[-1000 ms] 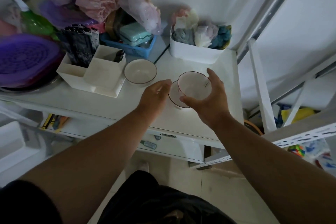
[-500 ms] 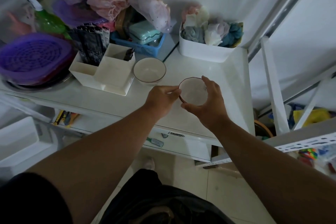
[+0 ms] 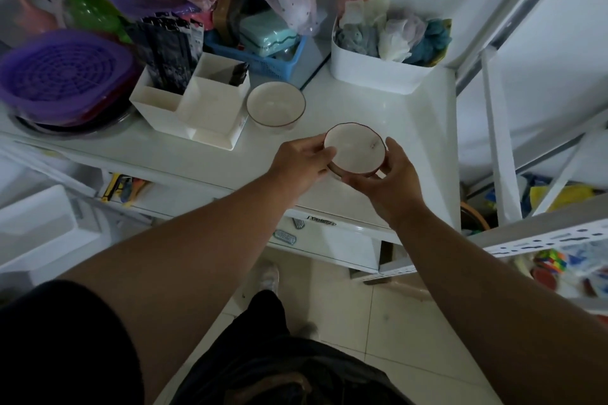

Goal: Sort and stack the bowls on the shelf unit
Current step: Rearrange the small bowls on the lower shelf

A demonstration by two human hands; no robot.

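Meanwhile, left to right: one bowl (image 3: 275, 103) sits on the white shelf top (image 3: 394, 115) beside a divided organizer (image 3: 210, 108); the left hand (image 3: 301, 163) and right hand (image 3: 391, 181) together grasp a small bowl stack (image 3: 354, 152), seemingly two nested, raised above the shelf. An uneven grip could tilt it and let the top one slide off.

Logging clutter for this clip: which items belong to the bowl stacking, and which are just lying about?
Job:
- held bowls, gripped by left hand and right hand
- second bowl
- shelf top

Lying about:
- white organiser
- purple strainer
- blue basket
- white bin of cloths
- green bottle
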